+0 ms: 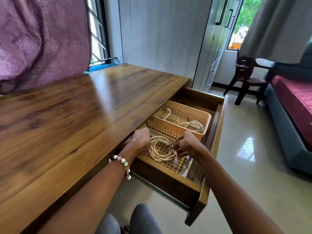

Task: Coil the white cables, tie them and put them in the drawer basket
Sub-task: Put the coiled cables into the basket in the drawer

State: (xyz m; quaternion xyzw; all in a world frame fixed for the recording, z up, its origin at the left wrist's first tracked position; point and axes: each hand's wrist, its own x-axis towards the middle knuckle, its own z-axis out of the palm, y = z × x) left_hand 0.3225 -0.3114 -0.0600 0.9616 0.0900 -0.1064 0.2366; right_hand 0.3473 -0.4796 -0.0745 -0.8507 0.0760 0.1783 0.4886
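Head view: glossy wood-grain table (pixel 84 105), drawer (pixel 217 125) pulled open. Perforated peach basket (pixel 170 130) with two tied white cable bundles (pixel 192 124). Nearer lattice basket (pixel 168 163) with looped white cable (pixel 158 149). Left hand (pixel 141 139) curled at coil's edge, grip unclear; right hand (pixel 184 144) pinching thin black tie (pixel 169 145).

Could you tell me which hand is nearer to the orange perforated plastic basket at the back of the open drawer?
The right hand, just in front of the orange perforated plastic basket's near wall. The left hand is farther to the left, by the desk edge.
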